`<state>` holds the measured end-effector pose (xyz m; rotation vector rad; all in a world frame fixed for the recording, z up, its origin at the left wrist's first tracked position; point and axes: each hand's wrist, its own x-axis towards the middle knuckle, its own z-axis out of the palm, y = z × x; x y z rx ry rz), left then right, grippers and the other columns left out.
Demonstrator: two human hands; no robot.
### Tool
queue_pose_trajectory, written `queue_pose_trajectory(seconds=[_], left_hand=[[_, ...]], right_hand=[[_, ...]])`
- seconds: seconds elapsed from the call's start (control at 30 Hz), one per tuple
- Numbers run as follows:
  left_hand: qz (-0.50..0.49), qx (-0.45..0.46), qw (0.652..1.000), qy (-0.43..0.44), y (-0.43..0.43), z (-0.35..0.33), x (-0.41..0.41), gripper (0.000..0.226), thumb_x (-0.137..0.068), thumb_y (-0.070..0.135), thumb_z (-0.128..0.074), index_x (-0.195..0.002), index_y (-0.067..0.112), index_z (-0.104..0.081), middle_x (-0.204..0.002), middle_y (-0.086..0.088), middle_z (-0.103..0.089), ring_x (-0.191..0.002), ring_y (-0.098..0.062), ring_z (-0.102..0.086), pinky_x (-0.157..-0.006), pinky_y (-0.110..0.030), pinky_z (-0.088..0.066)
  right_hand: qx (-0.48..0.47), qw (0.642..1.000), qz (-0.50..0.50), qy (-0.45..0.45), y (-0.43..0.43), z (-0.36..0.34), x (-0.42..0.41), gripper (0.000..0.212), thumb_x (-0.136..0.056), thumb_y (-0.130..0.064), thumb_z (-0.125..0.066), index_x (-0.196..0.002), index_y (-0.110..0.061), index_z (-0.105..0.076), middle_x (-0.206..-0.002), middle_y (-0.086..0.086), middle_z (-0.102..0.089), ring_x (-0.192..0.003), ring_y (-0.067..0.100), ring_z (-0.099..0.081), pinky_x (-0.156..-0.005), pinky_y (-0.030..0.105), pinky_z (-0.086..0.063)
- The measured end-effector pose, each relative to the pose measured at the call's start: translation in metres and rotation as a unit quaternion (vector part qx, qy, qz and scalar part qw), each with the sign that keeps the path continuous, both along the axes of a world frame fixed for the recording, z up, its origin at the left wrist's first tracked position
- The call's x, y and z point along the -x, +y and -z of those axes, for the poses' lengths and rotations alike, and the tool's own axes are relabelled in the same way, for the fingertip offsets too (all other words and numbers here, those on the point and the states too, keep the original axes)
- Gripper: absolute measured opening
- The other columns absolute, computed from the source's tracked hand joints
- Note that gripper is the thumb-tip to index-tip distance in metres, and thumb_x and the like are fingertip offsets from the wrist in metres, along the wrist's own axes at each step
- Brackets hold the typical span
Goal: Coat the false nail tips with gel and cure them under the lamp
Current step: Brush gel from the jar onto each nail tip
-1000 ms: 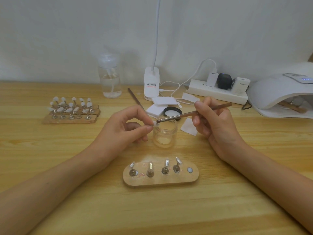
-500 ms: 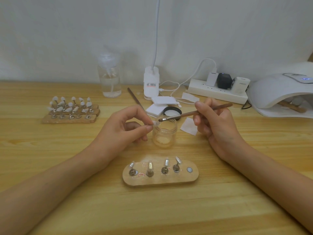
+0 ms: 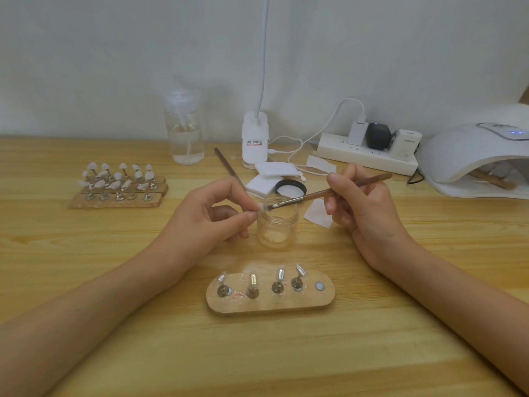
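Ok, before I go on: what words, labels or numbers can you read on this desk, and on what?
"PISEN", faint grey, on the white charger plugged into the power strip.
Label on the desk lamp base: red and black print, too small to read.
Blue lit display on the nail lamp: blurred, unreadable.
No print shows on the brush, the jar or the nail tip.
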<state>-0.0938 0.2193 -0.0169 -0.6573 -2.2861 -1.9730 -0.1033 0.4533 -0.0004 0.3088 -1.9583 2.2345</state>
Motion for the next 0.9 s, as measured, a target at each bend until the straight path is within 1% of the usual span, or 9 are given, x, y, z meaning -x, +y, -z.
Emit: queue_pose_trajectory(seconds=[0.07,0.13,0.23,0.37,0.5,0.67,0.77,0.83,0.9], left_hand=[[-0.002,-0.003,1.000,-0.001,0.0003,-0.0005,-0.0006,0.010,-0.078,0.017,-0.072,-0.081,0.013,-0.064,-0.078,0.010,-0.067,-0.063,-0.009,-0.064,-0.059,-0.018,-0.049],[-0.002,-0.004,1.000,-0.003,0.0002,-0.0010,-0.0014,0.011,-0.079,0.013,-0.074,-0.082,0.011,-0.064,-0.080,0.011,-0.069,-0.063,-0.009,-0.064,-0.059,-0.017,-0.049],[-0.006,0.000,1.000,-0.006,0.0005,-0.0018,-0.0021,0.012,-0.082,0.009,-0.076,-0.081,0.012,-0.065,-0.081,0.010,-0.070,-0.064,-0.009,-0.064,-0.059,-0.017,-0.049],[-0.018,-0.004,1.000,-0.014,0.0015,-0.0026,-0.0029,0.011,-0.082,0.007,-0.074,-0.079,0.012,-0.065,-0.080,0.006,-0.069,-0.063,-0.009,-0.064,-0.059,-0.018,-0.049],[-0.024,-0.006,1.000,-0.017,0.0026,-0.0043,-0.0045,0.009,-0.080,0.009,-0.074,-0.080,0.010,-0.065,-0.082,0.004,-0.070,-0.063,-0.009,-0.064,-0.059,-0.017,-0.049],[-0.029,-0.003,0.999,-0.019,0.0036,-0.0051,-0.0050,0.008,-0.081,0.006,-0.073,-0.081,0.007,-0.065,-0.080,0.005,-0.071,-0.062,-0.008,-0.064,-0.059,-0.016,-0.049],[-0.029,-0.003,0.999,-0.022,0.0036,-0.0051,-0.0054,0.009,-0.081,0.007,-0.074,-0.080,0.009,-0.065,-0.081,0.006,-0.072,-0.062,-0.008,-0.063,-0.060,-0.016,-0.049],[-0.025,-0.013,0.999,-0.030,0.0025,-0.0055,-0.0046,0.009,-0.079,0.012,-0.075,-0.081,0.012,-0.066,-0.080,0.009,-0.070,-0.062,-0.008,-0.063,-0.059,-0.015,-0.048],[-0.023,-0.029,0.999,-0.039,0.0004,-0.0054,-0.0031,0.014,-0.075,0.017,-0.081,-0.081,0.018,-0.068,-0.082,0.008,-0.069,-0.063,-0.009,-0.062,-0.060,-0.017,-0.049]], right_hand=[[0.011,1.000,0.015,-0.011,0.0014,0.0002,0.0001,0.030,-0.095,-0.013,-0.059,-0.068,-0.015,-0.045,-0.051,0.000,-0.055,-0.048,0.016,-0.034,-0.040,0.017,-0.027],[0.022,1.000,0.002,-0.005,0.0019,-0.0002,-0.0006,0.029,-0.094,-0.016,-0.060,-0.067,-0.018,-0.047,-0.052,0.000,-0.056,-0.048,0.015,-0.035,-0.041,0.017,-0.029],[0.005,1.000,-0.014,0.011,0.0003,-0.0003,-0.0012,0.027,-0.091,-0.020,-0.062,-0.068,-0.018,-0.048,-0.053,0.001,-0.057,-0.049,0.016,-0.036,-0.041,0.016,-0.030],[0.001,1.000,0.024,-0.004,0.0006,0.0006,-0.0004,0.031,-0.096,-0.011,-0.058,-0.068,-0.015,-0.045,-0.050,0.000,-0.055,-0.051,0.019,-0.034,-0.041,0.017,-0.028],[0.014,1.000,0.001,0.019,0.0003,-0.0007,-0.0014,0.032,-0.094,-0.016,-0.060,-0.065,-0.021,-0.048,-0.052,-0.001,-0.056,-0.051,0.017,-0.037,-0.042,0.016,-0.030],[-0.009,1.000,0.011,0.018,-0.0003,0.0009,-0.0012,0.030,-0.096,-0.011,-0.058,-0.069,-0.015,-0.046,-0.050,0.001,-0.056,-0.048,0.015,-0.040,-0.041,0.015,-0.030],[-0.011,1.000,0.024,0.011,0.0004,0.0015,-0.0006,0.029,-0.096,-0.010,-0.058,-0.070,-0.015,-0.045,-0.049,0.001,-0.055,-0.049,0.016,-0.039,-0.041,0.016,-0.029],[-0.006,0.999,0.030,0.010,0.0011,0.0012,-0.0004,0.030,-0.096,-0.010,-0.058,-0.069,-0.015,-0.045,-0.048,0.000,-0.054,-0.046,0.011,-0.042,-0.041,0.015,-0.029],[0.006,0.999,0.035,0.007,0.0019,0.0010,-0.0004,0.033,-0.096,-0.009,-0.057,-0.067,-0.016,-0.044,-0.048,-0.001,-0.053,-0.045,0.007,-0.044,-0.041,0.015,-0.029]])
